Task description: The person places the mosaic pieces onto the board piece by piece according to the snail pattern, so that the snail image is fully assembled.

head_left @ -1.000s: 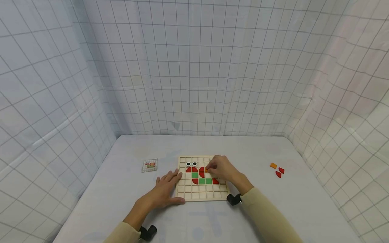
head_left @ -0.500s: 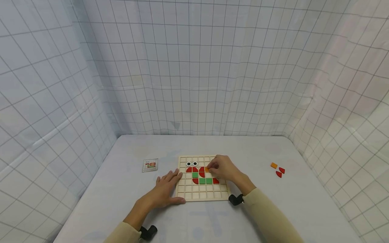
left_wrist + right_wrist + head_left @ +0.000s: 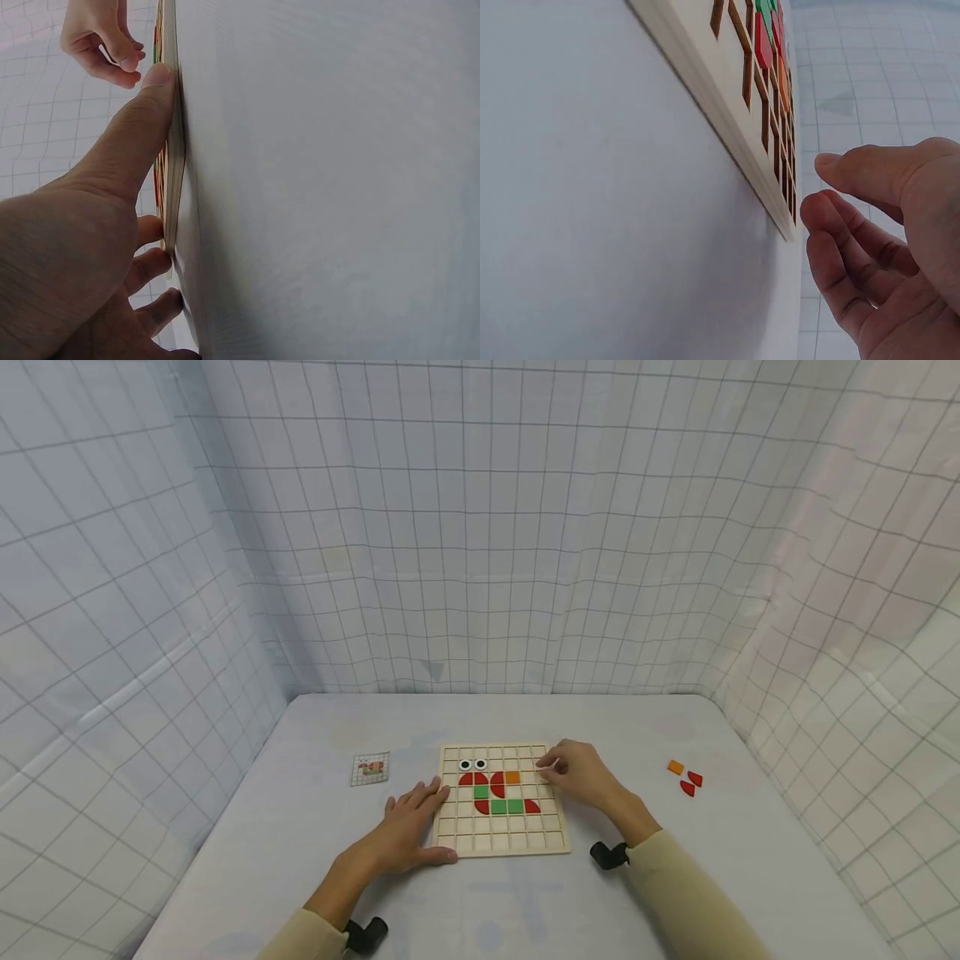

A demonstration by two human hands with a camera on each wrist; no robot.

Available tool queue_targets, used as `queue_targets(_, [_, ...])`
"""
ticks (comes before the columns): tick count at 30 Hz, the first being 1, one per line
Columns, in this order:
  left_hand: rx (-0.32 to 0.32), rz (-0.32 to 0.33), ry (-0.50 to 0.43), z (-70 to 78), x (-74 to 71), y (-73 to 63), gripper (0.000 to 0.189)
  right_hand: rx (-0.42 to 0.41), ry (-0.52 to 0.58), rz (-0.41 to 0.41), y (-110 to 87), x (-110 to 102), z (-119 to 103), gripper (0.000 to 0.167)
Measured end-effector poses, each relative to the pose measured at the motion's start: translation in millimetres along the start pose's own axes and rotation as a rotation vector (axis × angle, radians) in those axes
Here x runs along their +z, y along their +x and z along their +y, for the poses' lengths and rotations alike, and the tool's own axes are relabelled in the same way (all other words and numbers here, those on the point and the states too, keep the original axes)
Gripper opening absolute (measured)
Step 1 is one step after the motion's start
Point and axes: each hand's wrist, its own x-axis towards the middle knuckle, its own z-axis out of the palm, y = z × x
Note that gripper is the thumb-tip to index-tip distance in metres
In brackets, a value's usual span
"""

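A pale wooden grid board [image 3: 502,844] lies flat on the table, holding red quarter-circle pieces [image 3: 532,807], green squares [image 3: 498,807], an orange square [image 3: 512,777] and two round eye pieces [image 3: 473,765]. My left hand [image 3: 401,837] rests along the board's left side, thumb at the near corner and fingertips on the edge. In the left wrist view, the thumb lies against the board's edge [image 3: 175,161]. My right hand [image 3: 585,776] hovers at the board's right edge. Its thumb and fingertips stand apart with nothing between them, as the right wrist view shows of that hand [image 3: 877,240].
On the right of the table lie a loose orange square [image 3: 676,767] and red quarter-circle pieces [image 3: 687,789]. A small picture card [image 3: 370,769] lies left of the board. White grid-lined curtains [image 3: 480,543] enclose the table at the back and sides.
My right hand has let go of the orange square, which now sits in the board, and has moved right to the board's edge. My left hand has stayed in place.
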Motion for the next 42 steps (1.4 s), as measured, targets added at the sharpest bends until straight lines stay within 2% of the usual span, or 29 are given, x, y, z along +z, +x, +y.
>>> queue_targets(6, [-0.001, -0.001, 0.004, 0.8, 0.0, 0.9, 0.112, 0.029, -0.039, 0.038, -12.4, -16.0, 21.8, 0.015])
queue_targets(16, [-0.017, -0.009, 0.004, 0.7, 0.9, 0.5, 0.112, 0.146, -0.106, 0.077, -35.9, -43.6, 60.2, 0.029])
queue_targets(25, [-0.022, -0.008, 0.011, 3.3, -0.1, 0.9, 0.112, 0.156, -0.104, 0.121, -59.4, -72.1, 98.9, 0.043])
queue_targets(35, [-0.024, -0.011, 0.010, 4.1, -0.8, 1.1, 0.112, 0.329, -0.183, 0.080, -83.2, -95.4, 137.0, 0.069])
queue_targets(39, [-0.020, -0.010, 0.005, 2.8, -0.4, 0.8, 0.112, 0.368, -0.174, 0.050, -89.4, -101.0, 143.6, 0.075])
queue_targets(42, [-0.018, -0.009, 0.001, 2.3, -0.1, 0.9, 0.112, 0.370, -0.150, 0.055, -93.5, -104.2, 147.9, 0.072])
